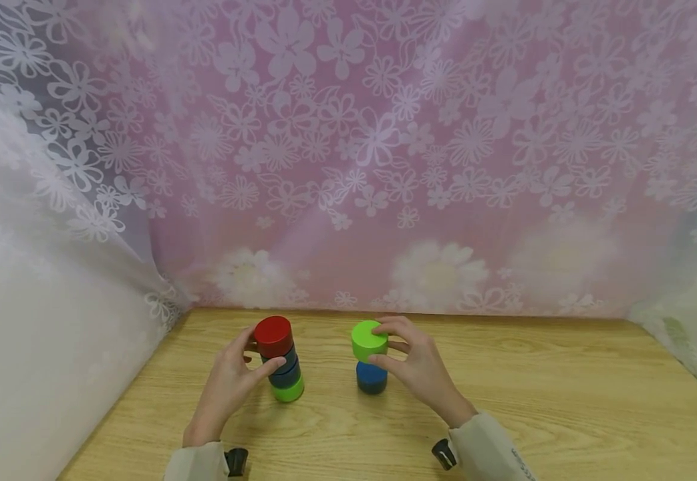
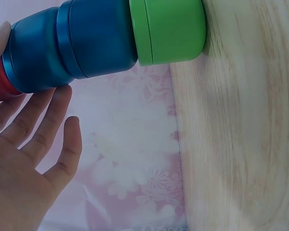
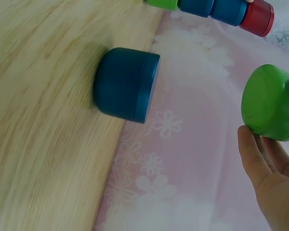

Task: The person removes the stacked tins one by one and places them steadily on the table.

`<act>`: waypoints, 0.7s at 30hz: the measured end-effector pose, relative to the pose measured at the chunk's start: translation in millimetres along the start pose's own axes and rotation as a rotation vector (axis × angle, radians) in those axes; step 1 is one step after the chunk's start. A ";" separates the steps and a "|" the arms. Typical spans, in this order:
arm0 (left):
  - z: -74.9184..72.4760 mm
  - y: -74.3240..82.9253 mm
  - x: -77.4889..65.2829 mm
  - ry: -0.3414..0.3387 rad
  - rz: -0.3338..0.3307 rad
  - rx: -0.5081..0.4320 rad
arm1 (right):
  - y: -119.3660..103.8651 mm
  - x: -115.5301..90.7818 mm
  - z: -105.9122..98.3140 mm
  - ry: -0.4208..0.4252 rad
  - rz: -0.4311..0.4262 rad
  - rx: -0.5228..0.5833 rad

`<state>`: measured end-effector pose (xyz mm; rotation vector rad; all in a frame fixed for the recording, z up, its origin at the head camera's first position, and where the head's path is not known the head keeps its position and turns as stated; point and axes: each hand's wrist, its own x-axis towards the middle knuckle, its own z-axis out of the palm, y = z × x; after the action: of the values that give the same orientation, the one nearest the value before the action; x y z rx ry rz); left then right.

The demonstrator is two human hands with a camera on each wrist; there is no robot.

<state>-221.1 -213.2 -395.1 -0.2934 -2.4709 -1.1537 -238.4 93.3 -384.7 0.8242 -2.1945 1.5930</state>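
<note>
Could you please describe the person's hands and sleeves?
The left hand and right hand wear no gloves. The left sleeve and right sleeve are pale beige, the right with a dark marking. A black piece shows beside each cuff.

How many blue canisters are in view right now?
3. The left hand grips the upper blue canister, stacked atop the lower blue canister; the third blue canister stands on the table, below the green canister in the right hand. None appears hidden.

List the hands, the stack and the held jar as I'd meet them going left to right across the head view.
Left hand → stack of four jars, red on top → green jar → right hand.
</note>
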 end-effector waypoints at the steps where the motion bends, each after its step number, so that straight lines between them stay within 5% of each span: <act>1: 0.2 0.0 -0.1 0.001 -0.002 0.000 | 0.5 -0.6 -1.3 0.000 -0.002 -0.006; 21: 0.7 -1.6 0.3 0.009 0.014 0.014 | 12.9 -8.2 -13.7 0.026 -0.031 -0.081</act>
<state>-222.2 -213.6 -396.5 -0.3009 -2.4639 -1.1295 -241.0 111.1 -394.5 0.8056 -2.2018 1.4821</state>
